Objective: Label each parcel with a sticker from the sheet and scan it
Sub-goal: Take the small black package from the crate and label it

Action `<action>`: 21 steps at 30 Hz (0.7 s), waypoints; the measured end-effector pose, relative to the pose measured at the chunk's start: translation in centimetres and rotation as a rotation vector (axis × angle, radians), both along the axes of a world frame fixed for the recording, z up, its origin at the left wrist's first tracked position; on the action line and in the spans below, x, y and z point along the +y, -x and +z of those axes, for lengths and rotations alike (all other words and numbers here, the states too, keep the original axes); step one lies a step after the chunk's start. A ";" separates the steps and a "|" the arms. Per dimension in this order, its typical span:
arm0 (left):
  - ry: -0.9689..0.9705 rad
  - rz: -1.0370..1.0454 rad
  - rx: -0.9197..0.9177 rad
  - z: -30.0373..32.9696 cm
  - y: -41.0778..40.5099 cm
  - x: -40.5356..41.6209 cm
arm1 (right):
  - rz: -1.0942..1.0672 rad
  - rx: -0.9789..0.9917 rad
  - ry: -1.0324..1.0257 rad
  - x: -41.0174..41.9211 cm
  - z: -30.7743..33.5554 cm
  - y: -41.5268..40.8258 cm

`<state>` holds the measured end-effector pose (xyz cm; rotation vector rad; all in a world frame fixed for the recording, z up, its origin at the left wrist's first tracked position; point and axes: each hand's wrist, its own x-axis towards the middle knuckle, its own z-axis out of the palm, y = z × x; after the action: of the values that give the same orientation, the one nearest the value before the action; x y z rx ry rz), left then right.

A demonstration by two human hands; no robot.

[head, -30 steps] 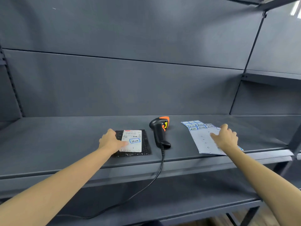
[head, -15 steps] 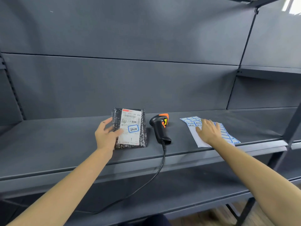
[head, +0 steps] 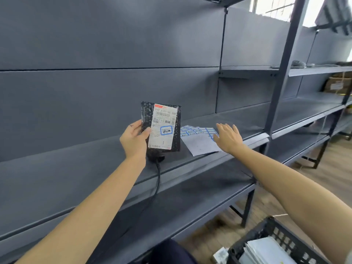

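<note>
The left hand (head: 134,139) holds a black parcel (head: 162,126) upright in the middle of the frame, lifted clear of the shelf (head: 76,168), thumb pinching its left edge against the fingers behind it. On the parcel's white shipping label sits a blue-bordered sticker (head: 166,130), so the labelling step for this one looks done. Whether it has been scanned I cannot tell from this view. The scanner (head: 155,156) is mostly hidden behind the parcel and hand; only its dark base and cable (head: 157,180) show, the cable drooping over the shelf's front edge.

Right of centre, the right hand (head: 227,139) hovers with fingers spread and straight, holding nothing, at the right edge of the sticker sheet (head: 198,140) (touching or just above it, hard to say). The sheet lies flat near the shelf's front lip, with several blue stickers left along its top.

At lower right, a black crate (head: 270,235) holds pale packets, probably more parcels to do. The shelf has open room to the left, and the upright post (head: 280,73) stands well right of the hands.
</note>
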<state>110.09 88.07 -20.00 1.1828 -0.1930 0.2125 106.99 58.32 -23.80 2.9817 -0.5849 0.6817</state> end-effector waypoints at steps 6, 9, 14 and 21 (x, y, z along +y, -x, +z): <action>-0.055 -0.188 0.029 -2.2 2.9 -8.0 | -0.165 0.002 -0.048 -6.6 -3.4 6.2; -0.103 -0.299 0.044 -4.1 4.7 -11.6 | -0.242 -0.055 -0.133 -9.4 -6.0 9.2; -0.208 -0.453 0.107 -9.0 7.3 -17.0 | -0.338 -0.040 -0.328 -12.6 -12.9 13.8; -0.363 -0.568 0.310 -19.6 11.0 -21.3 | -0.483 0.101 -0.620 -13.7 -25.9 20.0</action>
<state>99.12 66.79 -39.62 1.4511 -0.2939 -0.5218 87.01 44.63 -49.70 3.1276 -1.6986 0.3485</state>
